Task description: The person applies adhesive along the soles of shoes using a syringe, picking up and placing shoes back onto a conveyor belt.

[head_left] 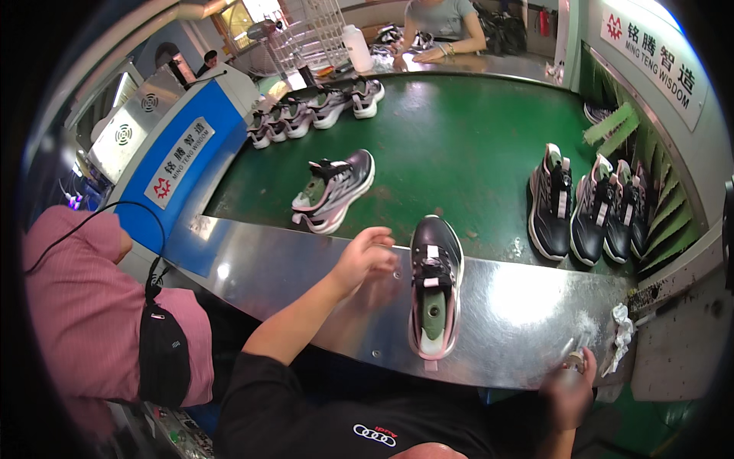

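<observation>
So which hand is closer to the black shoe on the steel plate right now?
Left. The left hand hovers just beside the black shoe, at its left side, not clearly touching. The right hand is farther off, down at the plate's near edge, gripping a small bottle.

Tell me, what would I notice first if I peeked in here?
Probably the black and pink shoe standing on the shiny metal ledge, right beside the left hand. Behind it spreads a big green belt dotted with more shoes, with a row of dark ones along its right edge.
</observation>
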Action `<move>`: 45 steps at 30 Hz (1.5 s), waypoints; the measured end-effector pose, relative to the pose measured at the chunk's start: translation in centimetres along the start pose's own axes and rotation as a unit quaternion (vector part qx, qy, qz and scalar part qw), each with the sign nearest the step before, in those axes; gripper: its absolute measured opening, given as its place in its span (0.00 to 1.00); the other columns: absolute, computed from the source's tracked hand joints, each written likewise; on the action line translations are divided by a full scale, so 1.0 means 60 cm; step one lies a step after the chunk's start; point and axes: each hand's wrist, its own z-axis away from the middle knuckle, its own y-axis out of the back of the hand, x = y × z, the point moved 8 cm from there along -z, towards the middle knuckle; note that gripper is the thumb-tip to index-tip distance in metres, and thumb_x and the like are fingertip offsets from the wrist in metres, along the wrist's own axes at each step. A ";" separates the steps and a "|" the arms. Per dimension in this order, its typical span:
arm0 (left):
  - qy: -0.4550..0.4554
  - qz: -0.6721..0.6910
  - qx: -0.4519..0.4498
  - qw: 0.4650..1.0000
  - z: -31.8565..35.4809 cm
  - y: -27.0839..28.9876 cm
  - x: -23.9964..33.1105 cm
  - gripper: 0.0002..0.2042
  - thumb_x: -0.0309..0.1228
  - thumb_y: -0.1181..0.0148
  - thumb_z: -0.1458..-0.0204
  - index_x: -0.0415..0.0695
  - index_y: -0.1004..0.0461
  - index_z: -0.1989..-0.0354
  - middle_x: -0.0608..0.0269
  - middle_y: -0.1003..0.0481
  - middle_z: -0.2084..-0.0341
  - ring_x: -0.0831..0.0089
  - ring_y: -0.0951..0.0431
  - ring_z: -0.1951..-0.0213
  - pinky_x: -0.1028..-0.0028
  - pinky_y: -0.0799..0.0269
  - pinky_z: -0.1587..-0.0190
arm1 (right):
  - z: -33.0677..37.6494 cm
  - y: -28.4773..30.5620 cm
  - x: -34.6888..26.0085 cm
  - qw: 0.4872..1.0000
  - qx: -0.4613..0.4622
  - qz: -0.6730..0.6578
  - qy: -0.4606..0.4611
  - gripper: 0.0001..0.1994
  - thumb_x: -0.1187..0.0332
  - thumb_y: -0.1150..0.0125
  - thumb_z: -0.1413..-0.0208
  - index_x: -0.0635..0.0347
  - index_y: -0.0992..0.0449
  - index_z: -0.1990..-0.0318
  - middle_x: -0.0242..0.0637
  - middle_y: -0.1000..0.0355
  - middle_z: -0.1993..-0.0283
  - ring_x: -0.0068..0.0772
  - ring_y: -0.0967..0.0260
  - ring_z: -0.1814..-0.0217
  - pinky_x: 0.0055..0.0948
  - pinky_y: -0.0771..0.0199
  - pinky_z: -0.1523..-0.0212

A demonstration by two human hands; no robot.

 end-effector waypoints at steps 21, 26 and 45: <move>-0.092 0.248 -0.170 0.949 0.029 -0.219 0.090 0.25 0.25 0.37 0.57 0.44 0.38 0.49 0.61 0.28 0.59 0.72 0.28 0.55 0.69 0.32 0.49 | 0.022 -0.051 -0.111 0.995 -0.069 -0.068 0.027 0.34 0.56 0.37 0.59 0.63 0.41 0.46 0.36 0.33 0.64 0.26 0.35 0.63 0.21 0.35 0.61; -0.066 0.285 -0.231 0.928 0.043 -0.218 0.072 0.28 0.24 0.36 0.60 0.45 0.39 0.47 0.59 0.29 0.57 0.68 0.27 0.54 0.66 0.31 0.49 | -0.003 -0.115 -0.188 0.956 -0.103 -0.269 0.062 0.21 0.58 0.38 0.49 0.57 0.39 0.53 0.41 0.33 0.70 0.30 0.38 0.73 0.23 0.39 0.73; -0.196 0.210 -0.298 0.910 0.092 -0.229 0.098 0.31 0.23 0.30 0.66 0.43 0.39 0.50 0.48 0.29 0.57 0.62 0.28 0.53 0.64 0.31 0.52 | -0.007 -0.229 -0.319 0.835 -0.352 -0.416 0.077 0.39 0.34 0.38 0.62 0.59 0.36 0.52 0.53 0.29 0.72 0.35 0.39 0.76 0.31 0.44 0.77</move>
